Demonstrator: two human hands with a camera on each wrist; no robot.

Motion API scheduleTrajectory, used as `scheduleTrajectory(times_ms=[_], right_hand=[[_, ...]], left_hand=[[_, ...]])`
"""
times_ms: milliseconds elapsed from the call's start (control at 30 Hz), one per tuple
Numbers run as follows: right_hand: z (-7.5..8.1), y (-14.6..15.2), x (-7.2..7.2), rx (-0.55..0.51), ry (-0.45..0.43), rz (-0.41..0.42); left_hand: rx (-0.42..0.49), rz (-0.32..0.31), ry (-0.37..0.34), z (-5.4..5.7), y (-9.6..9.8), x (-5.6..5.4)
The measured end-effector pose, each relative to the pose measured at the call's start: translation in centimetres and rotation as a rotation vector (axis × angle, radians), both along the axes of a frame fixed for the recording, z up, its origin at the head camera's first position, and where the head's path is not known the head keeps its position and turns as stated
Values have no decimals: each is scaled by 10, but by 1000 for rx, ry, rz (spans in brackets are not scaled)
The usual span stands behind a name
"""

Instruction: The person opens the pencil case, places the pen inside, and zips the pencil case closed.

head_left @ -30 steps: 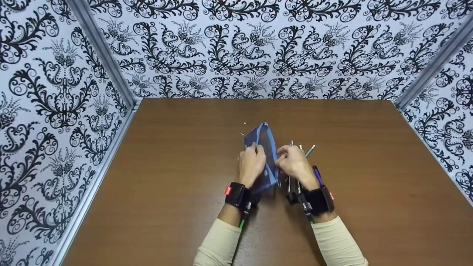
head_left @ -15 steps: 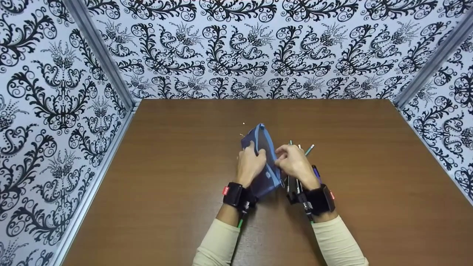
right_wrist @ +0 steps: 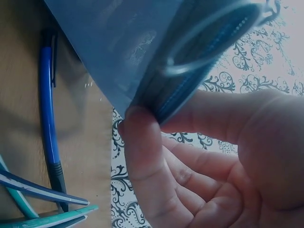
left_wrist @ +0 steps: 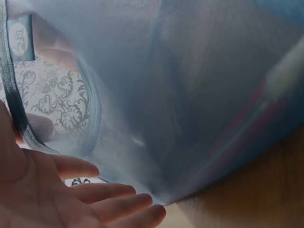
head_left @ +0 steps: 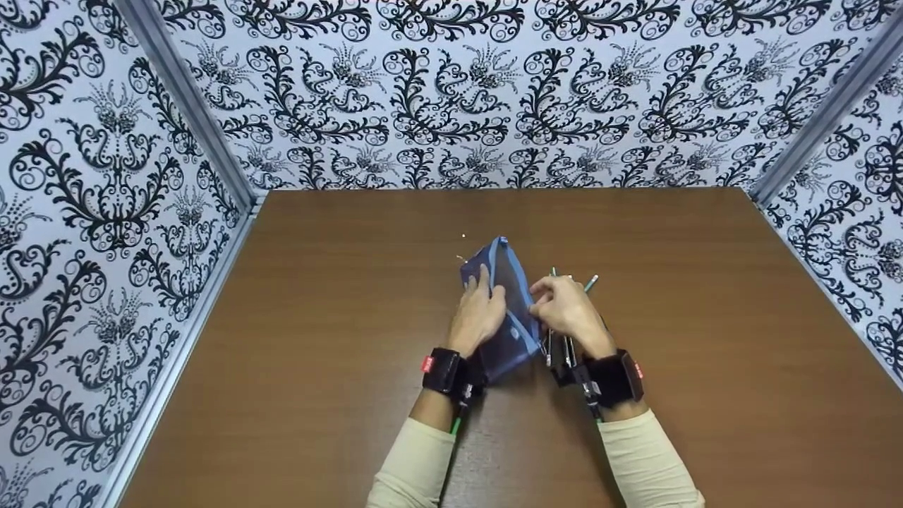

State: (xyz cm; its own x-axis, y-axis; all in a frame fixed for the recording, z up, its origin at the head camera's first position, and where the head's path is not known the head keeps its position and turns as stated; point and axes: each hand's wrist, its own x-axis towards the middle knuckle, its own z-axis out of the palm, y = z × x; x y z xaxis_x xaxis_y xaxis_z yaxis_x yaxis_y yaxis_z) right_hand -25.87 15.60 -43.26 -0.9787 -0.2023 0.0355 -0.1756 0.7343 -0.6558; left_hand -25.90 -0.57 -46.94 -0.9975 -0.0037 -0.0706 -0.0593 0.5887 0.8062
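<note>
A blue see-through mesh zip pouch (head_left: 508, 360) stands between the two hands, its zipped mouth spread apart. My right hand (head_left: 568, 307) pinches one zipped edge between thumb and index finger; the right wrist view shows this edge and a ring-shaped pull. My left hand (head_left: 478, 314) touches the opposite side, fingers extended along the mesh. In the left wrist view those fingers (left_wrist: 114, 192) lie straight at the pouch's edge. A blurred, pinkish slender thing (left_wrist: 242, 118) shows through the mesh there.
Below the right hand lie a blue pen (right_wrist: 47, 104) and several pencils (right_wrist: 61, 213), partly hidden in the head view. Beyond the pouch are tiny white bits (head_left: 463, 236) on the brown table (head_left: 338, 296). Patterned panels (head_left: 451, 92) enclose the back and sides.
The left hand's fingers have straightened along the pouch's side, and that hand has shifted slightly left. The pouch's mouth has spread a little wider. The right hand keeps its pinch.
</note>
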Motion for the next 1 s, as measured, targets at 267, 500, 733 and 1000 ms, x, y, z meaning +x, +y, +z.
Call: scheduleTrajectory(times_ms=[267, 500, 733, 1000], right_hand=[[-2, 2, -1, -7, -80, -5], [-2, 3, -2, -19, -126, -2], [-2, 2, -5, -40, -170, 13], [-1, 15, -3, -48, -142, 12]], left_hand=[[0, 6, 8, -3, 2, 0], [2, 2, 70, -5, 4, 0], [29, 13, 62, -3, 3, 1], [35, 30, 42, -3, 6, 2]])
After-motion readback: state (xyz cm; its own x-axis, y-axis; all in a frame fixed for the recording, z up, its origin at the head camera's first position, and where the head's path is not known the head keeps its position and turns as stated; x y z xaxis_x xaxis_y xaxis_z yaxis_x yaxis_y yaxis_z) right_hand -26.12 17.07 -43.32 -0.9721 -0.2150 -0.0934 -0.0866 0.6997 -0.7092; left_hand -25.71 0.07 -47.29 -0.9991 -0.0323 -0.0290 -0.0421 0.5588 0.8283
